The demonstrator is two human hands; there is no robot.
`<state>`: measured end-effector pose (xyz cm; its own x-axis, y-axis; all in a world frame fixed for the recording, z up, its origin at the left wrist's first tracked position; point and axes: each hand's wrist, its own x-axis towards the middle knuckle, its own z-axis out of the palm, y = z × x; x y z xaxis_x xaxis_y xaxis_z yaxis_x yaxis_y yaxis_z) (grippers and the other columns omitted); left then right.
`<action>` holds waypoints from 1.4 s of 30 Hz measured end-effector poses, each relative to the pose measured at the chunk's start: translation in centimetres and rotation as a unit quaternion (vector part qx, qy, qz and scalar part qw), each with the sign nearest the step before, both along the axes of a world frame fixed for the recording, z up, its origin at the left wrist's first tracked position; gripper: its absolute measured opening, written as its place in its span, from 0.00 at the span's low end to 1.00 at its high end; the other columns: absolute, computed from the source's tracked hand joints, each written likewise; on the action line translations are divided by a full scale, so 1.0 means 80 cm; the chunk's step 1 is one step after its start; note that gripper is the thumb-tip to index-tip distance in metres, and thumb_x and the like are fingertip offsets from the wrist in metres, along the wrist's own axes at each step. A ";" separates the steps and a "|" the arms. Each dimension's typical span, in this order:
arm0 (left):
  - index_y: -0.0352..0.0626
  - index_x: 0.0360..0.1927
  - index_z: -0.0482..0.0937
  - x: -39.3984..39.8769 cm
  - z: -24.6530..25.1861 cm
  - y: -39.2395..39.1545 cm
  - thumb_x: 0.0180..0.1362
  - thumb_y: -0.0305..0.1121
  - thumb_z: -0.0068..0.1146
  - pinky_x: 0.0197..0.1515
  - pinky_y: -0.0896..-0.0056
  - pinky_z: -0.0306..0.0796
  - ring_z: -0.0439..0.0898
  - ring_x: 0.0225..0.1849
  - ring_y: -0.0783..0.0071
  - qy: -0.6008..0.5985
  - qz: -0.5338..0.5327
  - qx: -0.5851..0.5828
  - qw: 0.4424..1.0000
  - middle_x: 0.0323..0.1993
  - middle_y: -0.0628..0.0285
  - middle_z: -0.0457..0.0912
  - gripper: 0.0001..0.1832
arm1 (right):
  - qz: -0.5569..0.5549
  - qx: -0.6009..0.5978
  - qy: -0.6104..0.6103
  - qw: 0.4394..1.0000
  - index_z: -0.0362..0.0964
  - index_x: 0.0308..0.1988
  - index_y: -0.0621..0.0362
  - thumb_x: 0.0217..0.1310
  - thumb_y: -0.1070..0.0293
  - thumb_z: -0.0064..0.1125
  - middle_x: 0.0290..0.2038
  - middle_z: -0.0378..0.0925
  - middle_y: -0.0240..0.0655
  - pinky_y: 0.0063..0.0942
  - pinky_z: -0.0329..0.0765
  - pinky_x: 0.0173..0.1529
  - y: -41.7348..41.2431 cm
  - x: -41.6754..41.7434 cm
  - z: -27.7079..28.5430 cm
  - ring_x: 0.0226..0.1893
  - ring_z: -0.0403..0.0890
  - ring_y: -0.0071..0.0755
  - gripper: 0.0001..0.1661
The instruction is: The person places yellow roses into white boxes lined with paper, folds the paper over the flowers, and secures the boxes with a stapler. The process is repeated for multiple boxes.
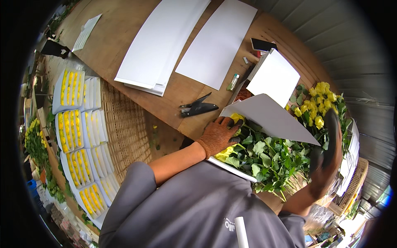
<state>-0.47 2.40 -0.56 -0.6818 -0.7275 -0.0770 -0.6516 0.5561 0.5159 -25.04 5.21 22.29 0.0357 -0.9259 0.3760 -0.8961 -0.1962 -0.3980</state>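
My left hand [218, 136], in an orange-brown glove with dark fingertips, is on yellow rose heads [224, 153], its fingers and thumb curved about one bloom. Leafy rose stems [269, 158] run rightward from there over a white sheet [237, 172] at the bench's near edge. A grey-looking sheet of card [273, 117] slants over part of the bunch and hides some blooms. My right hand [325, 155], gloved and blurred, is beside the stem ends at the right; whether it holds anything is unclear. Behind it lie more yellow roses [319, 102].
A black stapler [200, 107] lies on the wooden bench [108, 49] near long white sheets [161, 43] and a single sheet [217, 46]. A small bottle [233, 82] stands near white cards [274, 77]. Wrapped yellow rose bunches [70, 130] fill the left, beside a woven surface [124, 127].
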 end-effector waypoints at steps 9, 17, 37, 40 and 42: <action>0.35 0.70 0.65 0.019 -0.062 -0.002 0.56 0.42 0.62 0.68 0.42 0.60 0.55 0.74 0.44 0.024 0.039 -0.003 0.999 0.70 0.44 0.59 0.40 | 0.174 0.386 0.064 0.904 0.67 0.66 0.62 0.67 0.45 0.59 0.70 0.64 0.52 0.50 0.73 0.64 0.017 0.032 -0.103 0.65 0.72 0.60 0.39; 0.37 0.64 0.74 0.062 -0.026 -0.040 0.58 0.35 0.66 0.71 0.49 0.64 0.64 0.68 0.32 0.113 0.185 0.133 0.967 0.71 0.36 0.59 0.31 | 0.099 0.252 0.130 0.954 0.69 0.65 0.58 0.53 0.41 0.69 0.70 0.65 0.44 0.55 0.63 0.67 0.075 0.065 -0.217 0.64 0.69 0.48 0.47; 0.53 0.63 0.77 -0.018 0.068 0.007 0.32 0.53 0.81 0.69 0.41 0.64 0.60 0.71 0.40 -0.121 -0.156 0.010 0.980 0.67 0.50 0.66 0.49 | -0.282 0.199 -0.024 0.938 0.79 0.51 0.58 0.65 0.59 0.61 0.44 0.83 0.45 0.41 0.80 0.53 0.061 -0.258 -0.299 0.45 0.85 0.46 0.19; 0.54 0.62 0.77 -0.017 0.071 0.004 0.31 0.53 0.82 0.69 0.42 0.65 0.60 0.72 0.43 -0.121 -0.153 0.032 0.980 0.67 0.53 0.66 0.49 | -0.323 0.374 0.148 0.857 0.78 0.50 0.58 0.61 0.59 0.63 0.52 0.77 0.47 0.43 0.76 0.59 0.082 -0.263 -0.348 0.54 0.79 0.54 0.21; 0.57 0.61 0.78 -0.019 0.071 0.001 0.30 0.53 0.82 0.62 0.43 0.72 0.60 0.72 0.46 -0.106 -0.154 0.009 0.982 0.66 0.56 0.66 0.47 | -0.308 0.370 0.130 0.867 0.77 0.51 0.59 0.60 0.62 0.64 0.54 0.76 0.48 0.41 0.75 0.60 0.085 -0.264 -0.344 0.55 0.77 0.53 0.20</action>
<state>-2.00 2.50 5.11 -0.8366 -0.4862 -0.2526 -0.5478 0.7358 0.3981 -46.16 12.00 -5.25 -0.5574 -0.7832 -0.2755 -0.8180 0.5749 0.0207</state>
